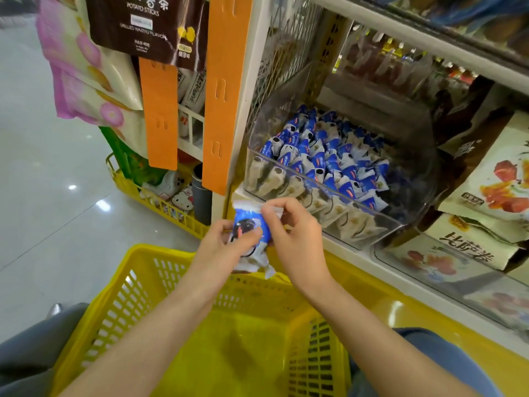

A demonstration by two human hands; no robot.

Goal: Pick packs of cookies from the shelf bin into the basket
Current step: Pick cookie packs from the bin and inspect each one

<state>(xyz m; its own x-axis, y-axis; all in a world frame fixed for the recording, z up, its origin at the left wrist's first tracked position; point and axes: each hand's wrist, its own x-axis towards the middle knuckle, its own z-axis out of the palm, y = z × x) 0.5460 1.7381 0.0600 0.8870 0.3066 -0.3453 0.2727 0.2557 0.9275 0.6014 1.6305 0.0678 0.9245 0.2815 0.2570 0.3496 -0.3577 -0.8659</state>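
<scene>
1. While both hands meet just above the basket's far rim, the left hand [220, 242] is curled round the packs of cookies [250, 224], thumb pressed on the blue front. It seems to serve as the holder that collects them.
2. The right hand [297, 242] pinches the crimped white top edge of the same bunch between thumb and fingertips, probably to steady or pass it across. How many packs are in the bunch cannot be told; blue wrapper shows on top and white wrapper below.
3. The packs hang over the basket [120, 296], not yet inside it. The yellow basket sits close to the person's lap, so a release from here would likely drop them straight in. Its floor shows no packs where it is visible.
4. Just beyond the hands stands the clear shelf bin [416, 179], tilted forward on the shelf so its stock slides within reach. Blue-and-white packs [329, 159] fill its back part; beige packs [274, 179] line the front.
5. Boxes of other snacks [486, 181] stand to the right of the bin.
6. To the left, orange strips [226, 90] hang down the shelf post, beside hanging snack bags [86, 67].
7. A second yellow basket [160, 204] rests on the floor [43, 181] below them.
</scene>
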